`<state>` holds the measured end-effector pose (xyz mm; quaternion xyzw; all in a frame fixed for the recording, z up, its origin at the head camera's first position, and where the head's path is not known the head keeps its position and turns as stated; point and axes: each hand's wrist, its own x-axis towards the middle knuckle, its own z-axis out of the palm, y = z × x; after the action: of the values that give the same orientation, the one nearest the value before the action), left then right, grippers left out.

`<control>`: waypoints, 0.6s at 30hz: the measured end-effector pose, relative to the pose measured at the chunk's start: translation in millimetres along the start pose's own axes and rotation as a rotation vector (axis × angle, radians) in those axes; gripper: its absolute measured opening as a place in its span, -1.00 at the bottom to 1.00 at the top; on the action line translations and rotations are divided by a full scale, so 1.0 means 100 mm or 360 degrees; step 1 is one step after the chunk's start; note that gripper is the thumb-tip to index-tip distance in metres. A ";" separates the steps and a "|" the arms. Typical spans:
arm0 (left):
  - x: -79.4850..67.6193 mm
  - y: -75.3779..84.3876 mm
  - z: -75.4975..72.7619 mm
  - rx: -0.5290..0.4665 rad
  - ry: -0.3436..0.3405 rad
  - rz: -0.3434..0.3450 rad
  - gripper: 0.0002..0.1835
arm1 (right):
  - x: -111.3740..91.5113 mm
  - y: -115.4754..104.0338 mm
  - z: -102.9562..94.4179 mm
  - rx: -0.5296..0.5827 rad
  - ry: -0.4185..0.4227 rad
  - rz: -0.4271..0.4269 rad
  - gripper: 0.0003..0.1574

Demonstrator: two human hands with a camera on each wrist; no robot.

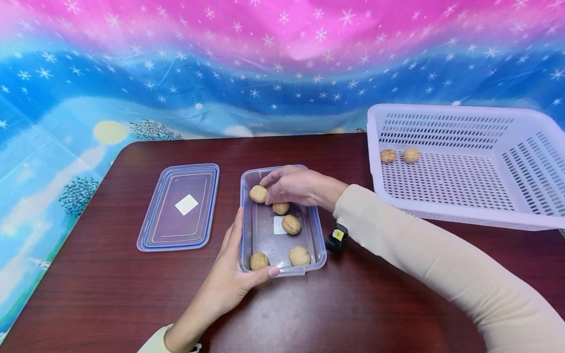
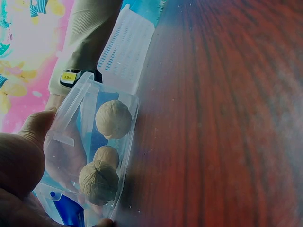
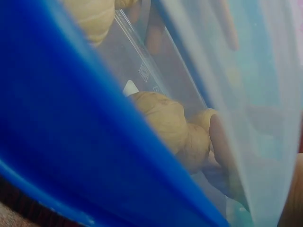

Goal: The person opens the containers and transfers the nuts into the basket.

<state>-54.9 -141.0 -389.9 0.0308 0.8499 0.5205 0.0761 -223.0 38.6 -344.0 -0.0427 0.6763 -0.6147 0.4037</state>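
A clear plastic container (image 1: 270, 240) stands on the table with several walnuts inside. My left hand (image 1: 231, 272) grips its near left corner, thumb over the near rim and fingers along the left side. My right hand (image 1: 295, 186) reaches in over the far right part of the container. Its thumb and forefinger pinch the right side of a walnut (image 1: 258, 194). Close under that hand lies a second walnut (image 1: 280, 208), with another walnut (image 1: 291, 224) just nearer. Two more, a walnut (image 1: 259, 261) and a walnut (image 1: 299, 256), sit at the near end.
Left of the container, a clear lid (image 1: 198, 191) with a blue seal lies flat on the table. At the right stands a white slotted basket (image 1: 463, 213) with two walnuts (image 1: 411, 155) in its far left corner. A patterned cloth (image 1: 282, 73) hangs behind the dark wooden table (image 1: 353, 309).
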 end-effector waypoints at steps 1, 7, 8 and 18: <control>0.00 0.00 0.00 -0.0004 0.0002 -0.0004 0.42 | 0.00 0.00 0.00 0.0008 -0.0003 -0.0001 -0.33; 0.00 -0.01 0.01 -0.0005 0.0008 -0.0010 0.44 | 0.00 0.00 -0.01 0.0075 -0.0039 -0.0020 -0.33; 0.00 -0.01 0.01 -0.0004 0.0009 -0.0007 0.44 | 0.00 0.00 -0.01 0.0080 -0.0054 -0.0025 -0.32; 0.00 -0.01 0.00 -0.0001 0.0008 -0.0013 0.43 | 0.04 0.04 -0.02 0.0015 -0.0190 -0.0086 -0.22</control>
<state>-55.2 -141.5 -390.6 0.0260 0.8501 0.5205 0.0762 -225.6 39.2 -349.4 -0.0955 0.6466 -0.6249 0.4270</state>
